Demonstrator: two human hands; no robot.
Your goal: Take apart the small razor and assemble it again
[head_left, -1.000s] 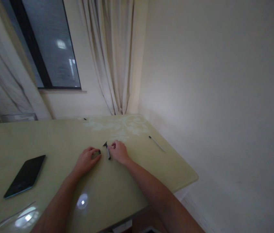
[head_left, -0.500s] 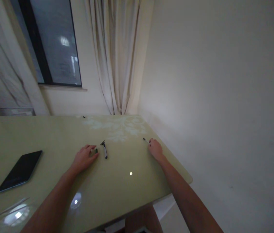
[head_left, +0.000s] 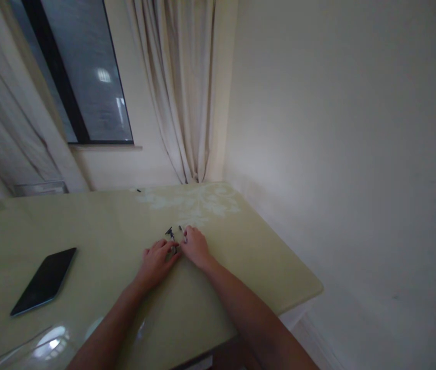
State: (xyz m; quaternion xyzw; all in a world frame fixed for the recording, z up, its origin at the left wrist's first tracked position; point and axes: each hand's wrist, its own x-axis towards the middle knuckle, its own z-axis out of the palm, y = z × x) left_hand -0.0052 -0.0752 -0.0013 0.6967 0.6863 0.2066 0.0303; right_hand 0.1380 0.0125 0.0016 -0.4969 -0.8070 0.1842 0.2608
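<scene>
A razor (head_left: 171, 236) lies on the table (head_left: 241, 293) with its dark head pointing away from me. My left hand (head_left: 159, 261) has its thumb and fingers closed around the lower part of the razor's handle. Right beside it, my right hand (head_left: 195, 247) pinches a thin pale stick with a dark tip (head_left: 180, 228), most of which is hidden by the fingers. The two hands nearly touch, with the stick's tip just right of the razor head. Any small green thing by the left hand is hidden from view.
A black tablet (head_left: 44, 281) lies on the left of the table. A small dark object (head_left: 138, 190) sits near the back edge. A cable (head_left: 17, 349) runs at the lower left. The wall (head_left: 337, 180) borders the table's right side; curtains (head_left: 179, 92) hang behind.
My right hand has moved left with the stick, from the table's right edge to the razor. My left hand has shifted right onto the razor's handle. The small green thing beside it is now hidden.
</scene>
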